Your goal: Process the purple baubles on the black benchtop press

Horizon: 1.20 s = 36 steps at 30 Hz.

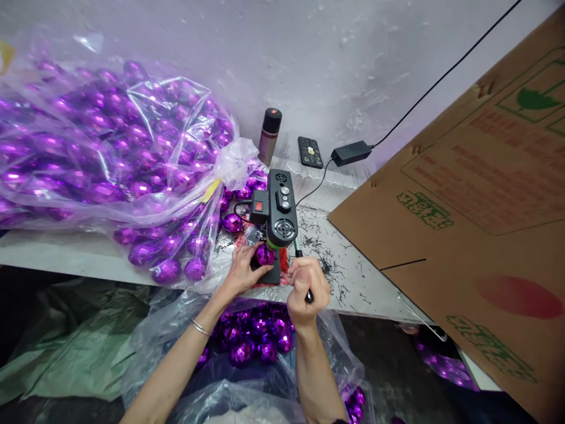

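Note:
My left hand holds a shiny purple faceted ball between thumb and fingers, right beneath the head of a small black bench press. The press has round grilles on top and a red switch on its left side. Wrapped around the black grip of the press lever is my right hand, closed in a fist. Another purple ball lies left of the press. The contact between press head and ball is partly hidden.
A clear bag of purple balls fills the left. An open bag of balls sits below the bench edge. Behind stand a spray can, phone and power adapter. A cardboard box blocks the right. Black bits litter the bench.

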### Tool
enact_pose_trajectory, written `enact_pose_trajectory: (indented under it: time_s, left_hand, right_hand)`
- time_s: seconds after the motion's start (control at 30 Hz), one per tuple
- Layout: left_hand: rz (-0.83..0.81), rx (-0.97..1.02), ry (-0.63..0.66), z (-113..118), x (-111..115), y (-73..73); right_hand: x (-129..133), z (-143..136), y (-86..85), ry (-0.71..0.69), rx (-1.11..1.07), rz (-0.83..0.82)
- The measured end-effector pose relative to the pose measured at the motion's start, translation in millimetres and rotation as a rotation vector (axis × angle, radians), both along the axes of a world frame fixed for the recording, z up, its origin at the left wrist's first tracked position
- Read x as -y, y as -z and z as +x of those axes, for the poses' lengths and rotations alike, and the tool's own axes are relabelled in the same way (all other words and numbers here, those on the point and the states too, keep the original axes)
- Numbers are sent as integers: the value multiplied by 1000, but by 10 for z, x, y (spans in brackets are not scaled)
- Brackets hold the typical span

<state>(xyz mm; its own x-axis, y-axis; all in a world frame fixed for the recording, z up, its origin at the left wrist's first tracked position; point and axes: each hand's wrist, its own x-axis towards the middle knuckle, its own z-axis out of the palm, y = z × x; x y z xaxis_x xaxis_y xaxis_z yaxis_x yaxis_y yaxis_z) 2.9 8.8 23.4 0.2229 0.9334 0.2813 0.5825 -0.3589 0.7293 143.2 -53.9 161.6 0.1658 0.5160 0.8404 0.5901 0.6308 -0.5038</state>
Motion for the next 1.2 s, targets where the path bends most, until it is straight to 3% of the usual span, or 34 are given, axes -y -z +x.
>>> enact_pose_trajectory:
  time_s: [0.17,0.9,1.2]
  left_hand:
    - [-17,5,-11,15,-7,2]
    - [89,18,3,18,9,99]
    - [103,46,9,32,-6,132]
  right_hand:
    - [17,6,61,-4,-1,-11]
    - [-30,31,614,25,7,65]
    - [-50,43,701,29,0,74]
